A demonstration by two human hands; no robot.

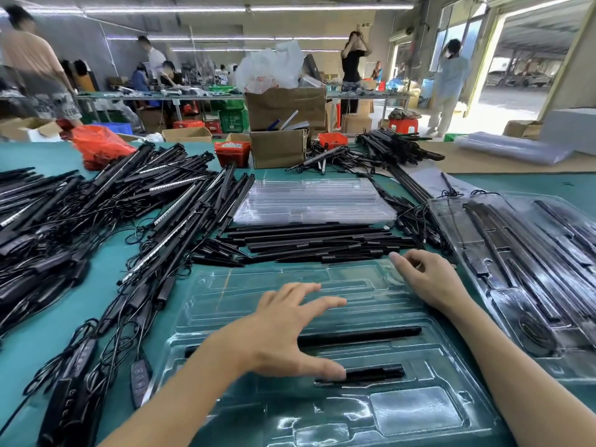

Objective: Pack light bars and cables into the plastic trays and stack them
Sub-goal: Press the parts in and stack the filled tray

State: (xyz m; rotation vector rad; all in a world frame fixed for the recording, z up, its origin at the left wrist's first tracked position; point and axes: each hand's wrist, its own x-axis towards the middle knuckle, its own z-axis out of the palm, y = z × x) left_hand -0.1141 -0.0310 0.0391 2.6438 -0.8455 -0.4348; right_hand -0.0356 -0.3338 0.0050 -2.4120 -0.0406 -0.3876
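Over the clear plastic tray (322,343) on the green desk (42,333), both hands work with nothing gripped.

The left hand (283,330) is spread flat above the tray's middle, thumb touching a short black piece (377,373) in a near slot; a long light bar (361,335) lies in the slot beyond it. The right hand (429,279) rests loosely curled on the tray's far right edge. Loose bars (316,243) lie just beyond the tray, cabled bars (96,227) left of it, filled trays (529,279) to its right.

Black light bars (322,243), clear plastic tray (403,411), teal table mat (42,321), red bag (100,145)
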